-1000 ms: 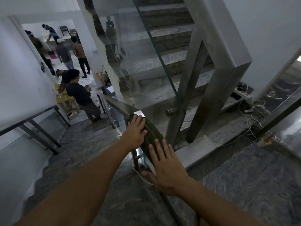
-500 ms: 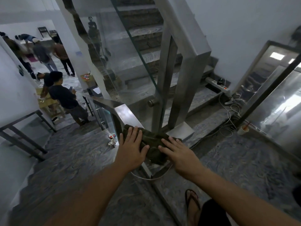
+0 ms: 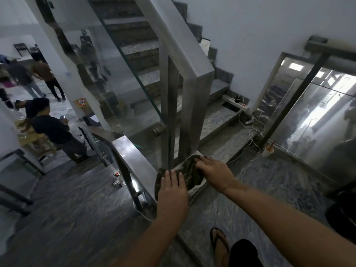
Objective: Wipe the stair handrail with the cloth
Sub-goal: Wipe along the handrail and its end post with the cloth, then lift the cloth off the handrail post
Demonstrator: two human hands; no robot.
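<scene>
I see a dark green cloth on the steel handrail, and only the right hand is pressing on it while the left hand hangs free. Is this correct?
Not quite. In the head view both hands press on the dark green cloth: the left hand lies flat on its near end, the right hand on its far end. The cloth does lie on the steel handrail.

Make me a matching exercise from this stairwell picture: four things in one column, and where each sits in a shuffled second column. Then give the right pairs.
Things:
1. cloth
2. power strip
3. cup
4. left hand

Places:
A. on a step at the foot of the upper flight
B. on the landing floor beside the mirrored panel
C. pressed flat on the cloth's near end
D. draped over the handrail where it meets the upright post

Pairs: 1-D, 2-A, 3-B, 4-C
</scene>
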